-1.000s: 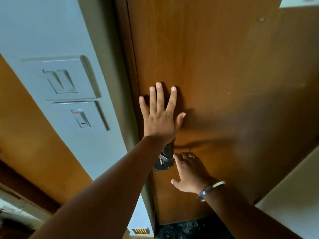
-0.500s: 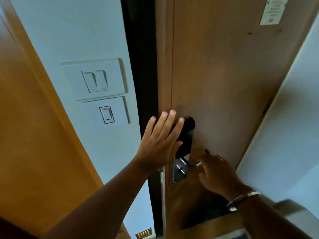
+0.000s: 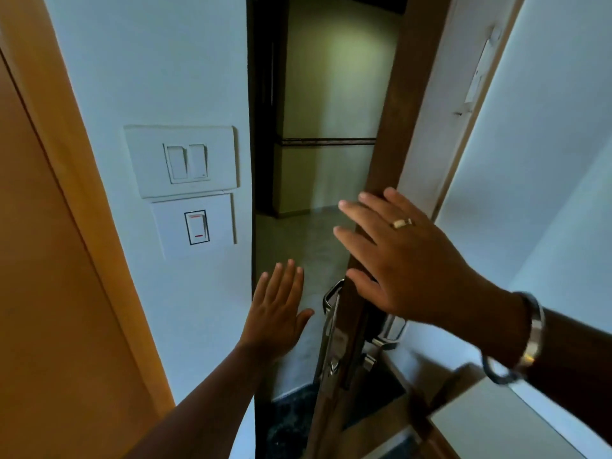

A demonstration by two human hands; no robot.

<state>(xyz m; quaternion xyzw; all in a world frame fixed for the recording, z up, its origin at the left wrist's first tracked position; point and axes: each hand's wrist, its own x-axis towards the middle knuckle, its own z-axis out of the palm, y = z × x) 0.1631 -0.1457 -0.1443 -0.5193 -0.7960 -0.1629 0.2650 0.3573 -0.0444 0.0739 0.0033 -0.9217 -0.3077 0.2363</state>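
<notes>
Brown wooden door (image 3: 389, 154) stands ajar, edge-on, with metal lever handles (image 3: 332, 298) on both faces.

The door (image 3: 384, 144) is dark brown, its handle (image 3: 332, 293) silver; wall (image 3: 149, 61) and switch plates (image 3: 149, 167) white, one rocker (image 3: 197, 228) red-marked; ring (image 3: 401, 222) gold.

Dim bluish light surrounds the right hand (image 3: 410, 263), the corridor (image 3: 331, 94) beyond glows greenish, and frame edges bow.
</notes>
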